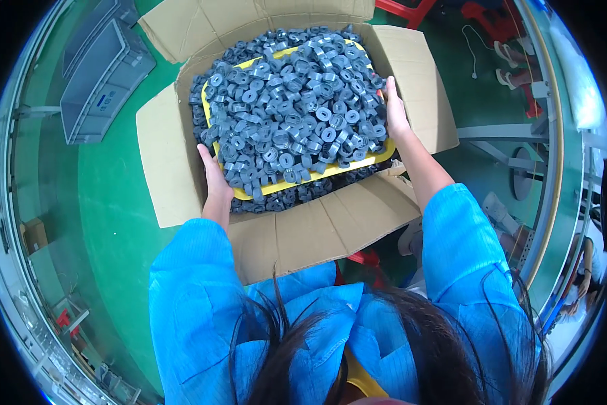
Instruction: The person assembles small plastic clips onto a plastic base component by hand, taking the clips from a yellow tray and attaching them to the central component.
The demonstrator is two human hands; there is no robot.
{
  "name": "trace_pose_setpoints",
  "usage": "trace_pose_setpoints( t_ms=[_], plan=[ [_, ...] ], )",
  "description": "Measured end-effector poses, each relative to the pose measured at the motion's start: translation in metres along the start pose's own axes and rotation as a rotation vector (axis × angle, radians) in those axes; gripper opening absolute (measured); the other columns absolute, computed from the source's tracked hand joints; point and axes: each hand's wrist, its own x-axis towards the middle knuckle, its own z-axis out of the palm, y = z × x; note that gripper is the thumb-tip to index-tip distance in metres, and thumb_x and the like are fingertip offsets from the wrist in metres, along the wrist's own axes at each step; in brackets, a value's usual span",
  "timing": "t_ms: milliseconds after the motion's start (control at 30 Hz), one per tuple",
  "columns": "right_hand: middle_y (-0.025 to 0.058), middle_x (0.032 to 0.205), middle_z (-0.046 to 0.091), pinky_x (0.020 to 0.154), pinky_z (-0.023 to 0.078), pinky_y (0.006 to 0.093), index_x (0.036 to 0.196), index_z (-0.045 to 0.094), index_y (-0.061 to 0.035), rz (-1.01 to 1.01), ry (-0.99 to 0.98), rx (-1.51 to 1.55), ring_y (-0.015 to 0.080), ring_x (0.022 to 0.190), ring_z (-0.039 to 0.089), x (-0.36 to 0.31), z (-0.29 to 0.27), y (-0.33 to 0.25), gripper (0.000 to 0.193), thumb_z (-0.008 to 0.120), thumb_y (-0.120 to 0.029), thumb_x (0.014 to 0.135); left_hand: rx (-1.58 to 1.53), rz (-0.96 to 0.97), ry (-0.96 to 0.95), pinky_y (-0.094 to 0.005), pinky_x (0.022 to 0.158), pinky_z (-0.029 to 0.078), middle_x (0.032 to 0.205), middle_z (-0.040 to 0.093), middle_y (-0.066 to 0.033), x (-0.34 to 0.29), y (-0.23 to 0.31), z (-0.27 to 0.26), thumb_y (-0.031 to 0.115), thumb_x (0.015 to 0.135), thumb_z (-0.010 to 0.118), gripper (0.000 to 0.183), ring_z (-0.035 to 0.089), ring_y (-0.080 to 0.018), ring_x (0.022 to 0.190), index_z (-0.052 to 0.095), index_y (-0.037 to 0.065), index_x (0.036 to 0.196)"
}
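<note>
A shallow yellow tray, heaped with small grey round plastic parts, sits tilted inside an open cardboard box. More of the same grey parts lie in the box around and below it. My left hand grips the tray's near left side, its fingers partly hidden between tray and box wall. At the right side, my right hand holds the tray's edge, with the thumb up along the rim and the other fingers out of sight.
The box flaps spread outward on all sides. Grey plastic crates stand on the green floor to the left. A metal table frame is at the right, and another person's feet show at the far right.
</note>
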Motion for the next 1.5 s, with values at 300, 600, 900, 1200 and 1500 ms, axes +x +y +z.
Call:
trace_pose_setpoints(
  t_ms=[300,600,900,1200,1500],
  plan=[
    [0.0118,0.140,0.038,0.107,0.026,0.0372,0.139,0.036,-0.0060,-0.083,-0.195,0.102,0.0230,0.128,0.036,-0.007,-0.012,-0.018,0.081,0.040,-0.067,0.086,0.030,0.092,-0.057,-0.0385,0.100,0.039,0.124,0.054,-0.0127,-0.023,0.020,0.007,0.078,0.080,0.028,0.097,0.051,-0.0262,0.115,0.044,-0.004,0.128],
    [0.0112,0.130,0.049,0.103,0.030,0.0328,0.131,0.047,-0.0020,-0.045,-0.344,0.213,0.0202,0.118,0.044,0.001,-0.023,-0.020,0.074,0.041,-0.062,0.088,0.051,0.129,-0.065,-0.0410,0.104,0.034,0.135,0.043,-0.0147,-0.043,0.025,0.011,0.083,0.075,0.030,0.109,0.042,-0.0287,0.124,0.028,-0.006,0.137],
    [0.0125,0.127,0.050,0.099,0.035,0.0315,0.128,0.049,-0.0005,-0.155,-0.305,0.246,0.0200,0.113,0.047,-0.005,-0.010,-0.009,0.070,0.040,-0.059,0.090,0.097,0.188,-0.130,-0.0440,0.107,0.027,0.145,0.026,-0.0187,-0.007,0.019,-0.011,0.089,0.066,0.031,0.124,0.030,-0.0316,0.132,0.008,-0.007,0.142],
    [0.0135,0.126,0.050,0.099,0.035,0.0351,0.130,0.048,-0.0017,-0.102,-0.146,0.146,0.0217,0.115,0.046,-0.028,-0.006,-0.027,0.080,0.044,-0.067,0.084,0.107,0.273,-0.137,-0.0446,0.108,0.026,0.146,0.022,-0.0189,-0.014,0.024,-0.002,0.088,0.069,0.031,0.123,0.027,-0.0320,0.134,0.004,-0.007,0.142],
    [0.0117,0.127,0.051,0.097,0.038,0.0332,0.127,0.052,-0.0036,-0.178,-0.181,0.154,0.0205,0.113,0.048,-0.031,-0.002,-0.019,0.072,0.044,-0.063,0.087,0.105,0.266,-0.192,-0.0429,0.106,0.031,0.145,0.027,-0.0187,-0.018,0.033,-0.002,0.085,0.072,0.033,0.117,0.033,-0.0309,0.130,0.008,-0.006,0.142]
  ],
)
